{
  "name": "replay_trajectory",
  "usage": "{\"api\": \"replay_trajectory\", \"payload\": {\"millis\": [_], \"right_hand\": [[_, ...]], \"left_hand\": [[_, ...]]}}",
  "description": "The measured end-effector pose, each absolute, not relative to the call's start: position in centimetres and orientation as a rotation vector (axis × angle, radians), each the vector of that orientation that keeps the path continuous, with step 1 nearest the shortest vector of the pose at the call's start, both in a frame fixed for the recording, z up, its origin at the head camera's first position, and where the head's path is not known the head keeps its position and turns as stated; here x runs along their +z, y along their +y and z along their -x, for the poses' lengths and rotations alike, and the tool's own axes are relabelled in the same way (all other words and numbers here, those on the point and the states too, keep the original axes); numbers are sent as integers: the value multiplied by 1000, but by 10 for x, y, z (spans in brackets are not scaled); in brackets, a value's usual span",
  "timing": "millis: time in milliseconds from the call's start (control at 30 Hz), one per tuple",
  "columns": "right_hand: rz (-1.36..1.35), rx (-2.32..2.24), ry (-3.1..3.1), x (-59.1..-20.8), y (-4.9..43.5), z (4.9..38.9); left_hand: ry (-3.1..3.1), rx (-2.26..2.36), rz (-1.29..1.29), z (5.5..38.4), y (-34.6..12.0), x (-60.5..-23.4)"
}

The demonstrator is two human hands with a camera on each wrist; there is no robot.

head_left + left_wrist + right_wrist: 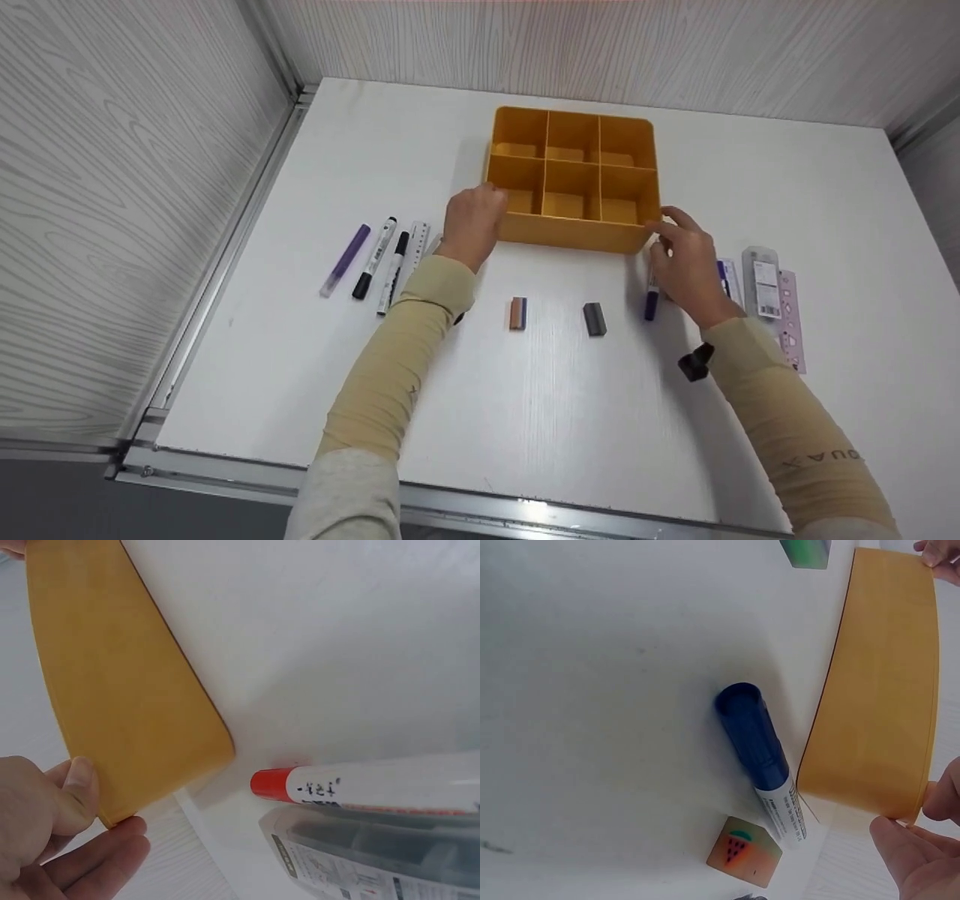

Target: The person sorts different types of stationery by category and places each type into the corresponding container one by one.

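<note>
Six compartments (570,204) divide the yellow box (566,231) (open-topped), left fingers (109,864) and right fingers (901,846) pinching its near corners.

I am gripping the yellow box (570,234), which is blocking passage between my left hand (474,223) and right hand (688,262); a free lane is running between the orange-and-blue block (516,313) and grey block (595,319).

Yellow box (574,233) partly behind left hand (474,223)

Head view faces down; close wrist views share the box (127,690).
</note>
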State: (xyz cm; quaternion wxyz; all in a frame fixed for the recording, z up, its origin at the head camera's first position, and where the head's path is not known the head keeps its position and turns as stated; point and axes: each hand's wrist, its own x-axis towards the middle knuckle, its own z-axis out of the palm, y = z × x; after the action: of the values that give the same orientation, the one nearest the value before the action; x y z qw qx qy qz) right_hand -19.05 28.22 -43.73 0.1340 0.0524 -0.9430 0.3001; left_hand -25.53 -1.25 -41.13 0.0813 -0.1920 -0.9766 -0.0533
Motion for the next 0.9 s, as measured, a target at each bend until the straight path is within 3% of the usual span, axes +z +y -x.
{"api": "replay_trajectory", "payload": {"millis": [367,900], "right_hand": [[-321,781,-2615,-445,287,173],[-341,774,-2620,-446,287,156]], "left_hand": [[-2916,-172,724,240,-19,-412],[-2903,-151,788,225,-25,-409]]}}
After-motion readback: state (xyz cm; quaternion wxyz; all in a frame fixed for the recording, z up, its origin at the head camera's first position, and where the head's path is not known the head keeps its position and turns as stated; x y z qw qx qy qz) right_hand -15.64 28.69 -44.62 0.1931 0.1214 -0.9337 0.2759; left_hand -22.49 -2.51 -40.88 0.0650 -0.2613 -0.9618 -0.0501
